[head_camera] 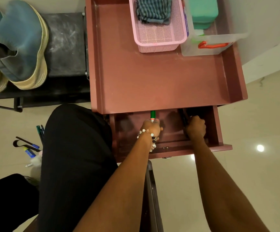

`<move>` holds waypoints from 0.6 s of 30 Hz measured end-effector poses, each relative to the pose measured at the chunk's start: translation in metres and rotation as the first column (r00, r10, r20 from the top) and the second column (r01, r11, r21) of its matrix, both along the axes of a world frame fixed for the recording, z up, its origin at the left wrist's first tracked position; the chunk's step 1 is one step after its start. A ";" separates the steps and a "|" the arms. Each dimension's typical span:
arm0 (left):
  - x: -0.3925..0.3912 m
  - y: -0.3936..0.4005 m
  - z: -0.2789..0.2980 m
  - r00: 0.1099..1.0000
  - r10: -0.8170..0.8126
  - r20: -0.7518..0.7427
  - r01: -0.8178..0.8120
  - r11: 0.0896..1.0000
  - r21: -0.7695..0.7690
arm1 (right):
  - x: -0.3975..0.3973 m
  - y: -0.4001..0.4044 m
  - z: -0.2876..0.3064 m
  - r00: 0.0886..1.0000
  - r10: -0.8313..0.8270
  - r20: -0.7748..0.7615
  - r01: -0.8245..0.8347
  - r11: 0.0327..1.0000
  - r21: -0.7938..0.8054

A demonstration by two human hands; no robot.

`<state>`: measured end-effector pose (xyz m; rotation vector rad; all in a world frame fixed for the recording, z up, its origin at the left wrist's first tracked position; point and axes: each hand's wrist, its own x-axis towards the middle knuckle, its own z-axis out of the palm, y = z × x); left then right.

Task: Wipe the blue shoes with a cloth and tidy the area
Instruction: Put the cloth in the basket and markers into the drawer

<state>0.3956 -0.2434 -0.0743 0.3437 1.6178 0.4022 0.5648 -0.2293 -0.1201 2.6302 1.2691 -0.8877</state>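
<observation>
While both hands reach into the open drawer [167,141], the left grip [151,128] curls round a green pen [152,115] and the right grip [196,127] clasps a dark object. The blue shoes [18,46] stand well left of the left grip on a black rack [65,44]; the striped cloth [153,11] lies beyond both grips in a pink basket [159,41].

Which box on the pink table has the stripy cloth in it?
The pink basket with tiny holes holds the stripy cloth. The clear box beside it holds a green container instead.

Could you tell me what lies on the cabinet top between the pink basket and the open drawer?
Nothing: in the head view the cabinet top is bare from the pink basket down to the open drawer, where both hands reach in.
</observation>
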 end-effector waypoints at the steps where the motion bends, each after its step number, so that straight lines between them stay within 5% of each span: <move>1: 0.000 0.002 -0.001 1.000 -0.026 -0.004 0.026 1.000 0.013 | 0.001 0.000 -0.002 0.999 -0.003 0.037 0.003 1.000 0.002; 8: -0.002 0.000 0.005 0.995 -0.088 -0.053 0.086 0.996 -0.028 | -0.010 -0.008 0.011 0.992 -0.092 0.092 0.086 0.994 0.075; 11: -0.003 -0.003 0.001 0.992 -0.056 -0.109 0.052 0.998 -0.045 | -0.028 -0.021 0.026 0.950 -0.179 -0.254 0.225 0.961 0.162; 14: 0.000 -0.005 -0.002 0.997 -0.031 -0.065 0.029 0.999 -0.031 | -0.052 -0.043 0.055 0.607 -0.230 -0.761 0.329 0.944 -0.023; 15: 0.000 -0.006 -0.001 0.998 -0.014 -0.060 0.013 1.000 -0.023 | -0.055 -0.048 0.062 0.549 -0.205 -0.811 0.294 0.955 -0.042; 18: -0.002 -0.007 0.000 1.000 0.009 -0.010 -0.009 1.000 -0.021 | -0.052 -0.042 0.066 0.595 -0.148 -0.790 0.266 0.964 0.019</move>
